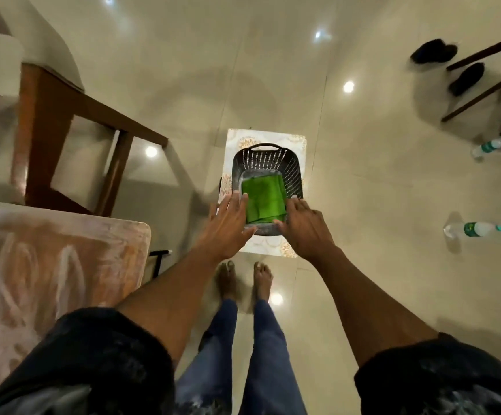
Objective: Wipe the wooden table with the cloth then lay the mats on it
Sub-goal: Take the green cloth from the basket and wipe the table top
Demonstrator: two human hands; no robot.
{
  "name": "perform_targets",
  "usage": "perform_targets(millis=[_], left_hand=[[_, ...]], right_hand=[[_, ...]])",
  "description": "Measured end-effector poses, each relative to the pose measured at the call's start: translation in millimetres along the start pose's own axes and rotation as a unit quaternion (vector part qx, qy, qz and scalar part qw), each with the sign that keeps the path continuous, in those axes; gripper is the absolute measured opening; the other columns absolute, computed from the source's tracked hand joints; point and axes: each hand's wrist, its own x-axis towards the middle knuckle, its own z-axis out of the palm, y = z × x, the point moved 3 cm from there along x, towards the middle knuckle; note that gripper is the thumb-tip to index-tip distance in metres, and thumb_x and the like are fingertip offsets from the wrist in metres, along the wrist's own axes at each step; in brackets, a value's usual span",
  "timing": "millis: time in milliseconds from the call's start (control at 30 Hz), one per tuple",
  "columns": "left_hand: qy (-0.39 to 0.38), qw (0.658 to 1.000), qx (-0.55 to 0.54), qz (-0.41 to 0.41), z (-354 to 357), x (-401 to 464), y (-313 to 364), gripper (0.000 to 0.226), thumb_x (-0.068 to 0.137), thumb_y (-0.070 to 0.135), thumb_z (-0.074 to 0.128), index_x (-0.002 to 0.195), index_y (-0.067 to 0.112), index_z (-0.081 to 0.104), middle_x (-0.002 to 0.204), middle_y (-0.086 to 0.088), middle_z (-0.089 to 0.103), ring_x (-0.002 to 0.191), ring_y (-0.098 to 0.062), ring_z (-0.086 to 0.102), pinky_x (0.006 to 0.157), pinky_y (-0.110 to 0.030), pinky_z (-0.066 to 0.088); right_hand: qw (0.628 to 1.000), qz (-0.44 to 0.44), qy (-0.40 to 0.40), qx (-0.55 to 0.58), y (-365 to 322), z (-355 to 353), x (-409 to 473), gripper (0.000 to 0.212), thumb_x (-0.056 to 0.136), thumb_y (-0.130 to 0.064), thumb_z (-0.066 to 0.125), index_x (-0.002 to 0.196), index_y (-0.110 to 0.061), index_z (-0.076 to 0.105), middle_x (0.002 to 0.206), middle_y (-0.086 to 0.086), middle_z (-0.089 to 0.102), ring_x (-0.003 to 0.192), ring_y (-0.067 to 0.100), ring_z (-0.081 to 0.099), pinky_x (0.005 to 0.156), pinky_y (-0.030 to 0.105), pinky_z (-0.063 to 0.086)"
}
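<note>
Head view: we reach our left hand and right hand, fingers spread, holding nothing, to the green mats in the basket.

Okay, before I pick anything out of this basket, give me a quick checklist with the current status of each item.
1. Folded green cloth reachable in the black perforated plastic basket: ok, it lies on top.
2. Left hand free for a grip: ok, fingers straight at the basket's near left rim.
3. Right hand free: ok, it holds nothing, fingertips at the cloth's right edge.
4. Basket steady: ok, it sits on a patterned white stool.
5. Wooden table needs wiping: ok, white powdery smears cover it.
6. Mats located: cannot tell whether the green stack is cloth or mats.
</note>
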Motion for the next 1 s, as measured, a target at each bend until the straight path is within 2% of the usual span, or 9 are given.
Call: perform_targets(millis=[100, 167, 300, 400, 533, 667, 767, 867, 1000], left_hand=[[0.017, 0.999, -0.039, 0.014, 28.8, 46.1, -11.5, 0.081, 0.108, 0.039, 0.054, 0.170, 0.011, 0.008, 0.175, -0.014, 0.021, 0.158, -0.032, 0.028, 0.127, -0.052, 0.029], [0.028, 0.998, -0.049, 0.013, 47.7, 78.5, -11.9, 0.074, 0.108, 0.031, 0.057, 0.168, 0.010, 0.019, 0.167, -0.015, 0.036, 0.148, -0.033, 0.045, 0.116, -0.049, 0.043], [0.070, 0.996, -0.061, 0.000, 71.5, 135.4, -4.3, 0.043, 0.106, 0.012, 0.058, 0.147, 0.004, 0.048, 0.142, -0.018, 0.057, 0.119, -0.034, 0.065, 0.100, -0.041, 0.055], [0.061, 0.995, -0.065, -0.043, 90.6, 171.6, -5.4, 0.038, 0.101, -0.002, 0.061, 0.139, 0.001, 0.054, 0.136, -0.015, 0.060, 0.113, -0.030, 0.065, 0.093, -0.029, 0.050], [0.031, 0.992, -0.074, -0.100, 109.4, 207.3, -20.5, 0.062, 0.093, -0.012, 0.063, 0.150, -0.003, 0.041, 0.143, -0.021, 0.051, 0.126, -0.039, 0.059, 0.103, -0.035, 0.050], [0.021, 0.991, -0.059, -0.119, 118.2, 224.7, -32.3, 0.090, 0.091, -0.011, 0.070, 0.164, -0.002, 0.018, 0.162, -0.024, 0.032, 0.141, -0.044, 0.049, 0.117, -0.046, 0.044], [0.061, 0.991, -0.016, -0.117, 122.3, 229.3, -29.4, 0.085, 0.091, -0.012, 0.069, 0.162, -0.002, 0.023, 0.165, -0.025, 0.028, 0.139, -0.045, 0.051, 0.112, -0.051, 0.047], [0.100, 0.987, -0.009, -0.127, 121.2, 231.2, -27.3, 0.071, 0.095, -0.009, 0.067, 0.157, -0.001, 0.035, 0.160, -0.024, 0.037, 0.140, -0.042, 0.051, 0.112, -0.051, 0.047], [0.157, 0.979, -0.061, -0.113, 118.3, 225.9, -25.8, 0.041, 0.092, -0.016, 0.058, 0.127, 0.003, 0.062, 0.135, -0.016, 0.057, 0.116, -0.031, 0.064, 0.091, -0.034, 0.055]], right_hand=[[1.000, -0.020, -0.016, -0.011, 4.7, 45.5, 53.1, 0.061, 0.106, -0.044, 0.057, 0.153, -0.010, 0.038, 0.159, 0.017, 0.047, 0.143, 0.036, 0.051, 0.112, 0.050, 0.043], [0.999, -0.020, -0.023, -0.035, 11.7, 71.4, 84.0, 0.062, 0.103, -0.039, 0.065, 0.151, -0.008, 0.039, 0.153, 0.017, 0.052, 0.135, 0.037, 0.057, 0.106, 0.050, 0.047], [0.999, -0.016, -0.020, -0.048, 31.3, 101.6, 131.7, 0.065, 0.096, -0.023, 0.076, 0.147, -0.001, 0.042, 0.145, 0.020, 0.056, 0.129, 0.039, 0.059, 0.103, 0.050, 0.051], [0.999, -0.021, -0.006, -0.038, 44.5, 117.2, 165.2, 0.061, 0.096, -0.011, 0.073, 0.147, 0.003, 0.042, 0.141, 0.023, 0.057, 0.122, 0.039, 0.063, 0.102, 0.049, 0.054], [0.997, -0.054, 0.014, -0.046, 48.3, 129.2, 198.6, 0.076, 0.099, -0.006, 0.070, 0.160, 0.002, 0.026, 0.154, 0.027, 0.047, 0.127, 0.040, 0.061, 0.106, 0.049, 0.054], [0.995, -0.067, 0.011, -0.077, 52.8, 136.9, 221.3, 0.085, 0.097, -0.006, 0.071, 0.164, -0.002, 0.020, 0.162, 0.027, 0.038, 0.147, 0.043, 0.043, 0.118, 0.055, 0.044], [0.993, -0.061, 0.020, -0.095, 59.7, 144.1, 228.2, 0.087, 0.096, -0.005, 0.071, 0.165, -0.004, 0.018, 0.163, 0.026, 0.039, 0.151, 0.043, 0.038, 0.121, 0.059, 0.038], [0.991, -0.054, 0.043, -0.117, 59.9, 147.9, 229.5, 0.085, 0.095, -0.005, 0.073, 0.163, -0.005, 0.023, 0.160, 0.026, 0.041, 0.146, 0.043, 0.045, 0.120, 0.060, 0.035], [0.991, -0.046, 0.053, -0.115, 55.7, 140.1, 226.8, 0.071, 0.092, 0.002, 0.070, 0.155, -0.001, 0.038, 0.156, 0.027, 0.038, 0.143, 0.043, 0.041, 0.117, 0.059, 0.040]])
